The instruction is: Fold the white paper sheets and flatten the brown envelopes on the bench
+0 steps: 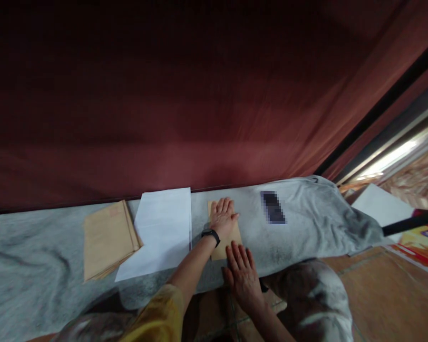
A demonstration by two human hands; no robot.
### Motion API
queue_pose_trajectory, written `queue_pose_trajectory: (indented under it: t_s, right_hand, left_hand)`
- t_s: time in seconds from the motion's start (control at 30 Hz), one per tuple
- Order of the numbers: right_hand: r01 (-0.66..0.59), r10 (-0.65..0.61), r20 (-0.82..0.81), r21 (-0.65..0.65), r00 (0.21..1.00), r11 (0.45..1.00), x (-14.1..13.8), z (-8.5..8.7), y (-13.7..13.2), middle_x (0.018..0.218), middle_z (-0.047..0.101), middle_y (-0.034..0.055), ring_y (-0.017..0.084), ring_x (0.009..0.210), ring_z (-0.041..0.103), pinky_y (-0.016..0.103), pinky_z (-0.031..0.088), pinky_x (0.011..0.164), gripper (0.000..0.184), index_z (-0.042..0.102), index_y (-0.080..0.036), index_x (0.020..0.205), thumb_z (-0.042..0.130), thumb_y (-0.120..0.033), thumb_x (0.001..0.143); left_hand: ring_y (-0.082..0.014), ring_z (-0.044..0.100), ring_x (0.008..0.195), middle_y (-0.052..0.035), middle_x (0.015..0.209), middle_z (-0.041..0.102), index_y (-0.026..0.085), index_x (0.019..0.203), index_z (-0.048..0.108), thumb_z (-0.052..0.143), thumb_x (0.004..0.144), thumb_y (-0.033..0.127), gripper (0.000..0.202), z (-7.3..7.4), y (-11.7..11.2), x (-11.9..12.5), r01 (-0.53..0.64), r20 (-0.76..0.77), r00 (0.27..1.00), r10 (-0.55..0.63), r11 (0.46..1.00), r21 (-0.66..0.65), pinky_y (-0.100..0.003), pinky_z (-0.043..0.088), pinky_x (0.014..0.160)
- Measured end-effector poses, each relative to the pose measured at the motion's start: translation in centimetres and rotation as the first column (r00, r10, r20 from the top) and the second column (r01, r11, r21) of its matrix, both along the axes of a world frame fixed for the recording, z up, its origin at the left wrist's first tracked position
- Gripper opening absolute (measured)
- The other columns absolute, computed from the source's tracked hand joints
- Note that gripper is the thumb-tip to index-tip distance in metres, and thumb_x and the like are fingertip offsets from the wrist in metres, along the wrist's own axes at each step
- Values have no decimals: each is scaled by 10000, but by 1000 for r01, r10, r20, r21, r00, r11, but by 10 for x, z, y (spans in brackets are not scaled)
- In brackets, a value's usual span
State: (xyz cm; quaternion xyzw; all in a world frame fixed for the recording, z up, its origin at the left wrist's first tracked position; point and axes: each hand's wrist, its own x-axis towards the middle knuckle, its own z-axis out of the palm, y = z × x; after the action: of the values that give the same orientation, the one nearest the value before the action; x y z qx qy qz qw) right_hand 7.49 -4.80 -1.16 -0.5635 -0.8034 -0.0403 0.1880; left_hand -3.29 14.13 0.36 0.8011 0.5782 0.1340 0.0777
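Note:
A small brown envelope [219,251] lies on the grey cloth, partly hidden under my hands. My left hand [224,214], with a dark band at the wrist, presses flat on its upper part, fingers stretched out. Over the envelope's lower right corner, my right hand [243,275] is spread with its fingertips on or just above the paper. To the left, white sheets of paper [162,232] lie partly under a stack of brown envelopes [107,237].
Grey cloth [39,266] covers the long narrow surface before me. A pixelated dark rectangle [274,207] lies to the right. A dark red curtain [164,118] hangs behind. Colourful printed sheets [421,247] rest at the far right, above the tiled floor [388,294].

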Motion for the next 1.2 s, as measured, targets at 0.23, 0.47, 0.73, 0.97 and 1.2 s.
queue_pose_trajectory:
  t_s: [0.23, 0.47, 0.73, 0.97, 1.2]
  right_hand:
    - [7, -7, -18, 0, 1000, 1000, 0, 2, -1, 1584, 398, 101, 300, 1430, 421, 483, 315, 1175, 593, 320, -228, 1577, 454, -409, 1028]
    - [-7, 7, -77, -1, 997, 1000, 0, 1, 0, 1547, 462, 91, 292, 1422, 430, 496, 316, 1180, 523, 428, -209, 1522, 469, -353, 1021]
    - [-47, -11, -442, -121, 897, 992, 26, 3, 26, 1279, 696, 75, 211, 1203, 631, 425, 486, 1057, 429, 666, -220, 1271, 299, -288, 1060]
    - [-151, 107, -230, -182, 967, 972, 17, 7, 74, 1521, 499, 99, 243, 1422, 432, 497, 328, 1180, 483, 516, -184, 1449, 274, -361, 1070]
    - [-43, 49, 47, -116, 998, 992, -9, 1, 130, 1580, 396, 147, 259, 1482, 332, 487, 270, 1196, 525, 390, -128, 1529, 326, -348, 1057]
  left_hand:
    - [-237, 224, 1529, -36, 1615, 374, 259, 1547, 359, 339, 1014, 441, 563, -4, -15, -10, 109, 4, 994, -110, 994, 20, -522, 59, 1253]
    - [-203, 232, 1526, -19, 1628, 348, 247, 1556, 331, 327, 1027, 399, 551, -1, -50, -27, 230, -9, 973, -230, 973, 4, -471, 96, 1260]
    - [-205, 230, 1527, -42, 1639, 323, 238, 1558, 324, 305, 1051, 398, 532, 1, -97, -51, 361, -48, 932, -360, 932, 28, -462, 137, 1256]
    - [-248, 275, 1512, -57, 1623, 357, 296, 1543, 351, 380, 1023, 532, 572, 8, -148, -78, 490, -118, 869, -480, 868, 79, -495, 212, 1228]
    - [-248, 313, 1498, -64, 1612, 376, 281, 1505, 417, 383, 1005, 582, 585, 9, -166, -74, 448, -120, 892, -436, 888, 100, -488, 207, 1231]
